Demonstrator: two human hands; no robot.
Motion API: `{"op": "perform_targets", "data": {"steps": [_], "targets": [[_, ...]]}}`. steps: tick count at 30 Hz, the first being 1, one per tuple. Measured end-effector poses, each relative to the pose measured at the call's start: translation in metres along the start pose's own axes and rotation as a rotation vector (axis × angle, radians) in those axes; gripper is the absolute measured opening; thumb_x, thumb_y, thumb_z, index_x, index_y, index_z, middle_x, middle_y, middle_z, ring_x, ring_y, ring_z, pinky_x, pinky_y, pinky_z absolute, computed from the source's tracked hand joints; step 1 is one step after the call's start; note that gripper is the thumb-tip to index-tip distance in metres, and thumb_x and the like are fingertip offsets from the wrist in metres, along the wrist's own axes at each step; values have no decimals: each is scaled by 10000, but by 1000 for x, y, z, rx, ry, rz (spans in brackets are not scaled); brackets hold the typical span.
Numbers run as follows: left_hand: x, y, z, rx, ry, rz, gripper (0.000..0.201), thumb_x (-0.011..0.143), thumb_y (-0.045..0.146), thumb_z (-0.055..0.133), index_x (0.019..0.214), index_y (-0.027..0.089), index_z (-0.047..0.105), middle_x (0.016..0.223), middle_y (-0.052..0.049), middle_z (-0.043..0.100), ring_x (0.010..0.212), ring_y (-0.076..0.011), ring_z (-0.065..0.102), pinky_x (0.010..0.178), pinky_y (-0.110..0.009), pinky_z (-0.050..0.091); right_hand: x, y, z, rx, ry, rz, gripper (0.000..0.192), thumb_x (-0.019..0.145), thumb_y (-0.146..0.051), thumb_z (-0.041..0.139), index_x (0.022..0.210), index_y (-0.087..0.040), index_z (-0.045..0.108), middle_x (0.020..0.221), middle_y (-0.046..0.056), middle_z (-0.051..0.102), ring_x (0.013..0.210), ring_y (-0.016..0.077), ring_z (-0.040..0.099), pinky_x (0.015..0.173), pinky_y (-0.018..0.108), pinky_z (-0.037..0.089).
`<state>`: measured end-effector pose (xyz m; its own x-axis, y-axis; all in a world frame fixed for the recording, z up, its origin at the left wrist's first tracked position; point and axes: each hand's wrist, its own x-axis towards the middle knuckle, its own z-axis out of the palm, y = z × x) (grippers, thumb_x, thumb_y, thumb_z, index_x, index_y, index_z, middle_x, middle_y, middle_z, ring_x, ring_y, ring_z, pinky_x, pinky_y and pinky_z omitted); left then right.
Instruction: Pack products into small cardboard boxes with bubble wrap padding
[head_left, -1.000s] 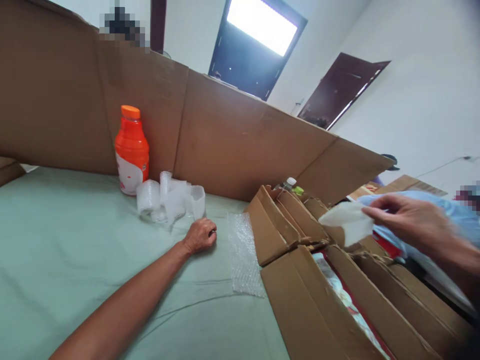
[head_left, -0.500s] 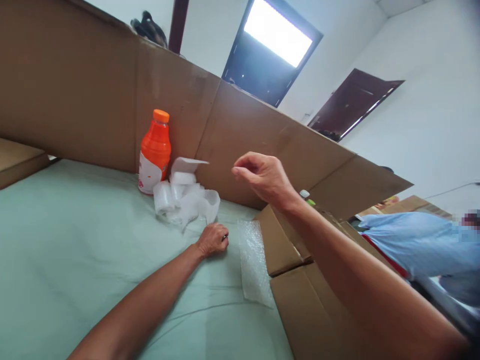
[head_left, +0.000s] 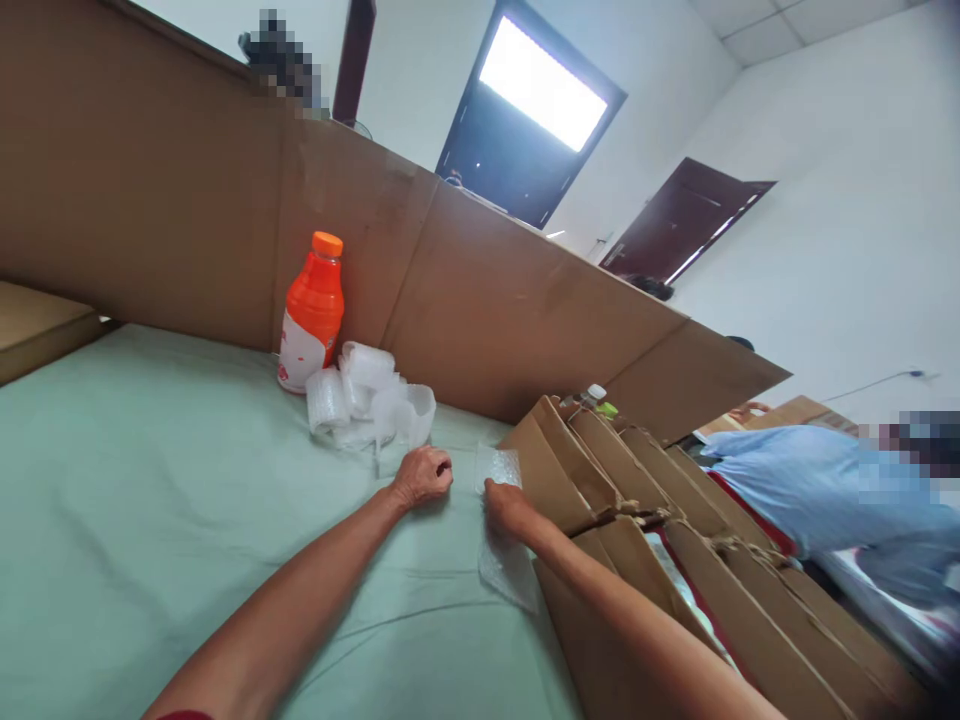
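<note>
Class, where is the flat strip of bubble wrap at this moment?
In the head view, the strip is just right of centre, partly hidden by the right hand, beside the boxes.

No readable text anywhere.

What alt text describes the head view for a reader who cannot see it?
A person's right hand touches a strip of bubble wrap on a pale green surface, with the left hand curled nearby. Beyond them are rolled strips of clear wrap beside an upright orange bottle; cardboard boxes stand to the right.
</note>
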<state>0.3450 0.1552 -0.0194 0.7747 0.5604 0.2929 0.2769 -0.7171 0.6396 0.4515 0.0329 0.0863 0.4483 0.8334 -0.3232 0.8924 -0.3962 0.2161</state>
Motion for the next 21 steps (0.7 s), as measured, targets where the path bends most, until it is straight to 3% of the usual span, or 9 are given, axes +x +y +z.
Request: {"op": "perform_targets", "data": {"steps": [3,7,11,14,16,18,21], "targets": [[2,-2,1,-10,4,-19,327,959,363,602,1234,185,601,1254,-96,622,1050,-220,642,893,-436,562,8,10,-24,29,48,59,294,962,-353,622,1213,-200,620,1227,78,637,1042,213,647,876,409,562],[2,-4,2,-21,6,-36,329,958,363,604,1233,182,601,1250,-95,624,1047,-221,643,891,-436,562,23,4,-91,102,287,80,235,984,-233,504,1164,-160,636,1105,122,700,1011,244,666,870,393,521],[0,-2,2,-20,-5,-31,317,960,362,601,1223,184,607,1244,-93,627,1042,-217,644,891,-433,562,38,-51,-146,190,485,-23,306,949,-226,470,1214,-201,620,1152,115,718,1032,267,664,825,349,488],[-1,-1,2,-12,-6,-16,307,961,361,600,1209,181,613,1225,-90,635,1028,-212,647,884,-427,564,52,-101,-161,240,525,-175,380,946,-342,531,1316,-272,577,1168,38,733,1040,236,657,837,317,477],[-2,-1,2,-5,-4,-4,292,961,362,601,1184,175,622,1194,-85,647,1006,-205,652,874,-420,565,59,-116,-163,271,522,-321,416,932,-404,577,1337,-310,569,1220,-9,718,1065,209,644,871,294,463],[-2,-2,3,-3,1,5,261,957,363,607,1122,163,640,1127,-71,666,970,-194,657,863,-412,562,56,-107,-161,300,492,-420,357,932,-394,581,1278,-319,622,1240,-31,710,1083,194,634,892,282,450],[-4,-1,2,-15,31,6,132,940,268,606,953,156,674,965,-45,696,906,-182,654,857,-384,536,34,-45,-155,298,442,-347,253,906,-301,585,1120,-276,718,1151,-19,741,1034,182,649,861,261,449]]}}
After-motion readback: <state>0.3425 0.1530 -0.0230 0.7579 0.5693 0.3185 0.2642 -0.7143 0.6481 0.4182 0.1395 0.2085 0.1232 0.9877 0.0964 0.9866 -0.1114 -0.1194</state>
